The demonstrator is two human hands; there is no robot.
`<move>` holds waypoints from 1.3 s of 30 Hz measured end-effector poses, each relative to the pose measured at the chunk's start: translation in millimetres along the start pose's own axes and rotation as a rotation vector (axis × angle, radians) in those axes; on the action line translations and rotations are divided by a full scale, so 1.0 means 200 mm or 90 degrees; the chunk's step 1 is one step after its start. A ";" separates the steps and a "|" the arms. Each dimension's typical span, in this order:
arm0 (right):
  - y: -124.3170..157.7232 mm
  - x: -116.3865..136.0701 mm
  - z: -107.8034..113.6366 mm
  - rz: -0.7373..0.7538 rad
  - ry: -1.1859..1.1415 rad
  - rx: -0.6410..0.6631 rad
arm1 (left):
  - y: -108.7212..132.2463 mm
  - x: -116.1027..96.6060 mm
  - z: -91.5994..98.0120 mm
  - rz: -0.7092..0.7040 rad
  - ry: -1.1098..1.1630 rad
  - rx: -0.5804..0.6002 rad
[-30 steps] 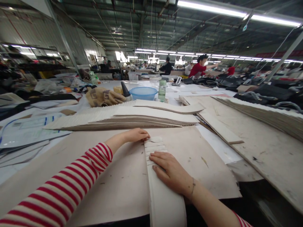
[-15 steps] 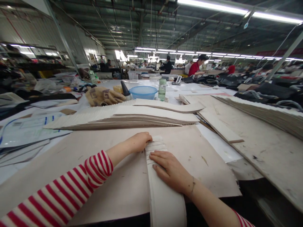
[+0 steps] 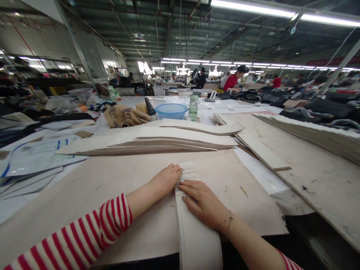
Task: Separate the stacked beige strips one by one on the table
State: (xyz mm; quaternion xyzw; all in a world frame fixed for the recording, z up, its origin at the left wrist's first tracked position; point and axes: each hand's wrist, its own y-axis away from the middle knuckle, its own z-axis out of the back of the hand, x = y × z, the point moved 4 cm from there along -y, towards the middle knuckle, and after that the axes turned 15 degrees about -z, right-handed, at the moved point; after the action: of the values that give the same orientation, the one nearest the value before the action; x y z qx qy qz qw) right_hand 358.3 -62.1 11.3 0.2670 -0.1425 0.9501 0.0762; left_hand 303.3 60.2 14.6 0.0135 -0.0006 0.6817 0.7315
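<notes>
Left hand is loosely curled, knuckles up, with its fingertips against the left edge of the white strip stack. Cannot tell whether it pinches a strip or just touches. Right hand lies flat, palm down, fingers spread and pressing on top of the same stack just behind the fanned far end. The two hands are close together, almost touching at the fingertips. A red-and-white striped sleeve covers the left forearm, and there is a thin bracelet on the right wrist.

The white strip stack lies at the near edge of the table, middle, running from that edge away from the person. Its far end is fanned into several stepped layers. It lies on a big brown cardboard sheet that covers the near middle of the table.

Beyond the sheet, toward the table's centre, is a long fanned pile of strips, white on top with brown edges showing. A second, curved pile lies just behind it. Farther back are a blue bowl, a green-capped bottle just right of it and a black cone just left. A tan patterned cloth lies beside the cone.

Toward the right edge a large dirty board carries another long row of strips. A single narrow plank lies between the board and the cardboard sheet. Toward the left edge are printed papers.

At the far end of the hall a person in a red top is at another table.
</notes>
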 end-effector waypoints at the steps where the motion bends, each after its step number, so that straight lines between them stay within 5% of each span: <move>1: 0.00 0.00 0.00 0.001 0.000 0.001 | 0.00 0.00 0.00 0.006 0.001 0.001; 13: 0.00 0.00 -0.01 0.007 0.002 -0.004 | -0.01 0.02 0.01 -0.014 0.063 -0.028; 17: 0.00 -0.01 0.00 -0.003 0.000 -0.001 | -0.05 0.11 0.00 -0.009 0.115 -0.021; 25: 0.00 -0.01 0.00 -0.010 0.003 0.002 | -0.26 0.33 -0.05 0.153 0.172 -0.021; 34: 0.00 -0.01 0.00 -0.006 -0.008 0.004 | -0.36 0.31 0.01 0.151 0.230 0.088; 39: 0.00 -0.01 0.00 -0.009 -0.005 0.001 | -0.33 0.29 0.02 0.108 0.261 0.061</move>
State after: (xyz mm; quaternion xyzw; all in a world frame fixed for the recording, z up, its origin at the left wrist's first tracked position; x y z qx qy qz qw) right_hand 360.5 -62.2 10.1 0.2716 -0.1400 0.9486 0.0820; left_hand 373.5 114.0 17.7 -0.0905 0.1793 0.7288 0.6546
